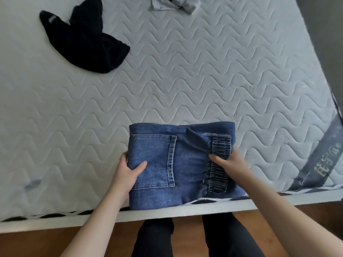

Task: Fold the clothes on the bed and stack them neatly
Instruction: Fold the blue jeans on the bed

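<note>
Your legs [185, 238] in dark trousers stand on a wooden floor [27, 243] at the bed's [185, 80] edge. Between your hands lie the folded jeans [178, 164]: your left hand [128, 171] grips their left edge, thumb on top; your right hand [230, 164] pinches the elastic waistband. Three garments show: jeans, one black [83, 39] far beyond your left hand, one white [174, 4] farther off.

The folded jeans [167, 164] at lower centre are blue denim, matt, with a visible twill weave, raised stitched seams and a ribbed, gathered elastic waistband. The mattress [185, 80] surface is pale quilted cloth, matt, with wavy stitched channels. The black garment [83, 39] at upper left is soft, matt fabric. The floor [27, 243] along the bottom edge is smooth brown wood.
</note>
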A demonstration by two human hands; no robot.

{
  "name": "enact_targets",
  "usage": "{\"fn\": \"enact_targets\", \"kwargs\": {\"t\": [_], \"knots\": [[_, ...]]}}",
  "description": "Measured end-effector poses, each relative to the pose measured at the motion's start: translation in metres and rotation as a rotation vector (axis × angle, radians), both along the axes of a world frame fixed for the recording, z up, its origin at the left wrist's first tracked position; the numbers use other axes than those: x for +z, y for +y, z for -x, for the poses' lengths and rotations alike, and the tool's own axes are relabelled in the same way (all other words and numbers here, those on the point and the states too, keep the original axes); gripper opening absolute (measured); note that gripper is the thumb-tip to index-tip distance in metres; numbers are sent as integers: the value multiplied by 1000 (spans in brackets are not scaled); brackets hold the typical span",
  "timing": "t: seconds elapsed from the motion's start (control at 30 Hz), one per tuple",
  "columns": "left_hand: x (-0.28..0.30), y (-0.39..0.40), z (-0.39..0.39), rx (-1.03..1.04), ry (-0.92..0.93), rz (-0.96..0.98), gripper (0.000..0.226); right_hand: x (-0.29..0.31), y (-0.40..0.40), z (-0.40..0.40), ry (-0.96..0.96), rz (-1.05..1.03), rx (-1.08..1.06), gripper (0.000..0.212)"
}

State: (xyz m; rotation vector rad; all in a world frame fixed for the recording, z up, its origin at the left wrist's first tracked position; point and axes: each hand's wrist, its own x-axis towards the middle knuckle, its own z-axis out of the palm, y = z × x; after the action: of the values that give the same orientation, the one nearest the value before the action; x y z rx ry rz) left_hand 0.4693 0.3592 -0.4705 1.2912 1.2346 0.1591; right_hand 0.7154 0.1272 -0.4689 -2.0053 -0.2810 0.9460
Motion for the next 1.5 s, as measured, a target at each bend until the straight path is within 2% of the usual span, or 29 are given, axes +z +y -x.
{"fn": "enact_targets", "kwargs": {"t": [0.13, 0.37, 0.47, 0.6, 0.67, 0.87, 1.07, 1.17, 1.3, 1.5], "knots": [[65, -3, 16, -73, -20, -22, 52, 61, -8, 26, -35, -25, -27, 24], [151, 14, 35, -317, -64, -84, 60, 156, -23, 81, -172, -32, -103, 31], [182, 21, 35, -445, -105, -117, 64, 186, -37, 107, -212, -31, -178, 22], [218, 15, 31, -598, -168, -112, 73, 220, -64, 134, -288, -22, -247, 39], [239, 1, 22, -676, -192, -131, 72, 233, -91, 144, -296, -25, -328, 36], [285, -73, -10, -889, -257, -207, 67, 252, -180, 180, -294, -43, -546, 26], [308, -192, -17, -1006, -307, -193, 62, 264, -290, 232, -287, -56, -799, 29], [313, -251, -19, -1060, -336, -166, 61, 270, -346, 260, -303, -27, -914, 34], [314, -323, -22, -1148, -368, -137, 55, 282, -407, 291, -344, 49, -1101, 59], [322, -393, -42, -1276, -404, -104, 53, 289, -461, 323, -394, 81, -1303, 55]]}}
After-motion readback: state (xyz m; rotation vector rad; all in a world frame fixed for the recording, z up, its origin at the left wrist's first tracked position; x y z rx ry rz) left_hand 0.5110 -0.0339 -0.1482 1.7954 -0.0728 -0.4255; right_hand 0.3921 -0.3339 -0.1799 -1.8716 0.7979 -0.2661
